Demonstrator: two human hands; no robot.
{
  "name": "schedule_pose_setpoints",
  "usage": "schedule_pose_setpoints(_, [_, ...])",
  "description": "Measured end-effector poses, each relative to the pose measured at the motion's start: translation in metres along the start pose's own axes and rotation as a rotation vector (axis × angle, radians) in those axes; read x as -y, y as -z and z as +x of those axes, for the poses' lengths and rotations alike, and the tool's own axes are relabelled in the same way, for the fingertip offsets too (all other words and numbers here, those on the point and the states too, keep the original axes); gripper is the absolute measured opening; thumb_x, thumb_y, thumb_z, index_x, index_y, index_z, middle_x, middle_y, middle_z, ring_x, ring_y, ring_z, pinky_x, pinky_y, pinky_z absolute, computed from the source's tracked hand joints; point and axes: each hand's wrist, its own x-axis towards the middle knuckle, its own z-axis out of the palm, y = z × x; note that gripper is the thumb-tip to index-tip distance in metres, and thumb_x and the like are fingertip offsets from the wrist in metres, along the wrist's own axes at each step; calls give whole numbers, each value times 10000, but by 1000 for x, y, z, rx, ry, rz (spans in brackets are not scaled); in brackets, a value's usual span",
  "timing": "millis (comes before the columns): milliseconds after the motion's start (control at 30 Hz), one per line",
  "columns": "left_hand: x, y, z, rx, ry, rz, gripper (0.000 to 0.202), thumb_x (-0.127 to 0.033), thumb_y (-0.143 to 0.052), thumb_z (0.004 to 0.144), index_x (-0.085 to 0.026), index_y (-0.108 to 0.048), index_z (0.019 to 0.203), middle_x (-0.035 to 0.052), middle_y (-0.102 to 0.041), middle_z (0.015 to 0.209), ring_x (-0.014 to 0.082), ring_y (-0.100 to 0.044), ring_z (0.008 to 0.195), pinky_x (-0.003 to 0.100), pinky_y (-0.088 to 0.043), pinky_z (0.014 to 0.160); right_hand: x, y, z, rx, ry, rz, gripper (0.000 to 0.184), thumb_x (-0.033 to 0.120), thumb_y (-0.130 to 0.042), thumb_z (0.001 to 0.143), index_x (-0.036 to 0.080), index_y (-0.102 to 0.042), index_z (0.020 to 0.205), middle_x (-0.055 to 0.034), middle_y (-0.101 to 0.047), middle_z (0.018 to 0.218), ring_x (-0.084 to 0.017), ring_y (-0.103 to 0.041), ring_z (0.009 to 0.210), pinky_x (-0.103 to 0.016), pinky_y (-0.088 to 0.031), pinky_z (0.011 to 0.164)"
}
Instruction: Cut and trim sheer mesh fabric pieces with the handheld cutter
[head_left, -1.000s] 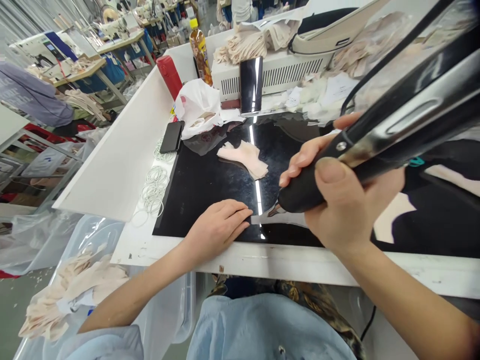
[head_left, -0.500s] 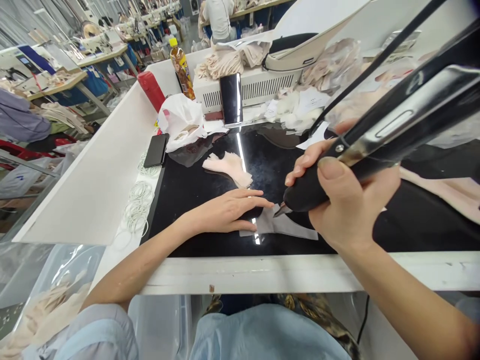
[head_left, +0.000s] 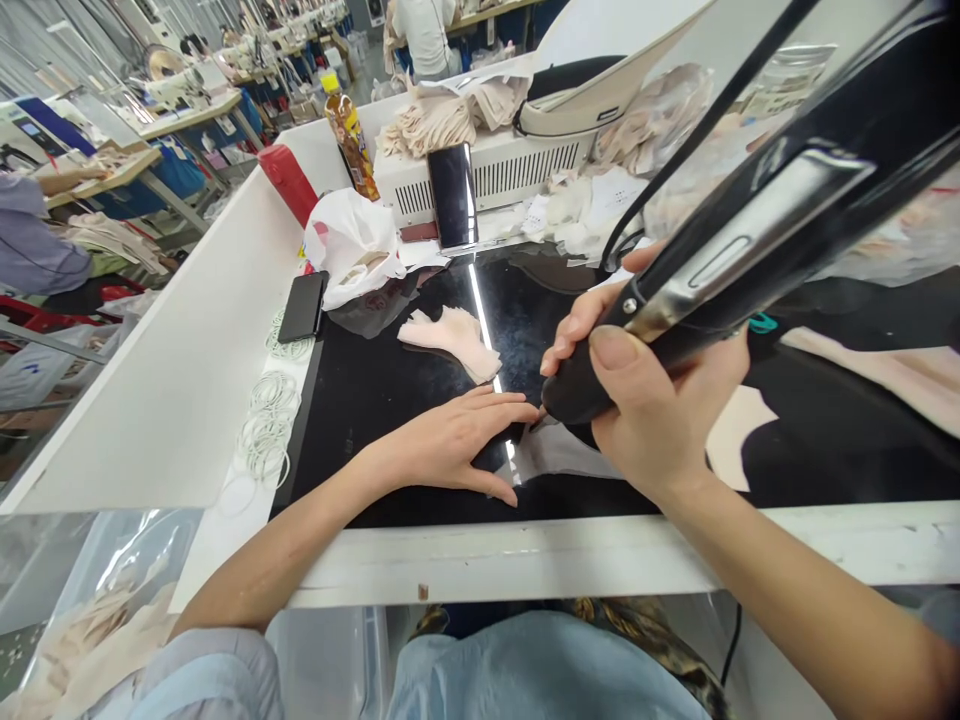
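Note:
My right hand (head_left: 652, 390) grips a thick black corded tool (head_left: 750, 260) with a silver plate along its side. Its small metal tip (head_left: 537, 424) points down at a thin translucent grey fabric piece (head_left: 566, 452) on the glossy black work surface (head_left: 375, 410). Flat on that surface, with fingers spread, my left hand (head_left: 457, 440) rests at the fabric's left end, fingertips close to the tip. Beyond it lies a small stack of pale pink fabric pieces (head_left: 454, 340). The right hand and tool hide part of the grey piece. A cut pale piece (head_left: 739, 435) lies right of my right wrist.
White rings (head_left: 270, 425) and a black phone (head_left: 303, 306) line the left side. Behind stand a white plastic bag (head_left: 352, 240), an upright phone (head_left: 453, 195), a bottle (head_left: 351, 140) and a vented white box (head_left: 525, 178). A black cord (head_left: 697, 130) runs behind the tool.
The tool and my right hand have shifted left, and the tip now meets the fabric nearer my left fingertips. My left thumb has spread away from the fingers. The view has moved slightly.

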Motion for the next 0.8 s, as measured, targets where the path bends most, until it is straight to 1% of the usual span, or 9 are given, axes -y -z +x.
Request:
schedule_pose_setpoints(67, [-1, -2, 0, -1, 2, -6, 852, -563, -789, 768, -170, -441, 1439, 179, -554, 1453, 305, -476, 1417, 496, -351, 1205, -1, 0, -1, -7, -22, 14, 380, 367, -801, 772, 344, -596, 1091, 18, -601, 769, -151, -538, 549, -345, -507, 515])
schedule_pose_setpoints(167, [-1, -4, 0, -19, -7, -15, 843, -554, -787, 778, -184, -430, 1446, 175, -551, 1459, 307, -476, 1418, 509, -346, 1204, -4, 1, -2, 9, -15, 28, 393, 346, -800, 767, 335, -617, 1115, 14, -606, 748, -154, -537, 535, -348, -502, 501])
schedule_pose_setpoints(300, [0, -7, 0, -47, -11, -23, 820, -529, -786, 792, -187, -428, 1445, 168, -561, 1451, 305, -493, 1404, 505, -344, 1204, -6, 3, -2, 21, 16, -21, 375, 378, -782, 779, 369, -627, 1120, 16, -617, 753, -168, -564, 560, -356, -509, 509])
schedule_pose_setpoints(400, [1, -9, 0, -48, -22, -26, 828, -538, -778, 798, -183, -414, 1451, 169, -556, 1454, 301, -483, 1411, 497, -324, 1217, -5, 3, -4, 9, 10, -35, 376, 386, -782, 781, 372, -625, 1122, 15, -623, 778, -167, -577, 570, -355, -519, 509])
schedule_pose_setpoints(533, [2, -10, -1, -25, -11, -9, 855, -596, -749, 802, -165, -401, 1454, 176, -538, 1468, 302, -451, 1435, 494, -291, 1235, -4, 0, -6, -7, -18, -15, 359, 356, -789, 783, 354, -618, 1098, 15, -614, 770, -155, -576, 570, -331, -520, 487])
schedule_pose_setpoints(633, [2, -10, 0, -18, -4, -3, 865, -619, -752, 786, -171, -410, 1442, 180, -553, 1446, 316, -466, 1420, 513, -298, 1225, -2, -1, -7, -2, -40, 32, 380, 354, -798, 774, 333, -609, 1103, 20, -612, 770, -143, -565, 561, -322, -507, 475])
schedule_pose_setpoints(733, [1, -10, 0, -29, -16, 9, 880, -619, -763, 772, -168, -409, 1439, 188, -568, 1423, 330, -470, 1417, 522, -307, 1217, -2, -1, -7, 6, -11, 67, 425, 377, -828, 739, 297, -608, 1093, 29, -607, 759, -135, -563, 565, -323, -501, 480])
schedule_pose_setpoints(800, [1, -10, 0, -28, -14, 25, 932, -626, -766, 764, -161, -371, 1469, 203, -530, 1464, 339, -438, 1441, 527, -310, 1216, -2, -1, -9, 24, 8, 62, 440, 387, -834, 730, 284, -605, 1091, 35, -612, 753, -136, -576, 579, -333, -521, 506])
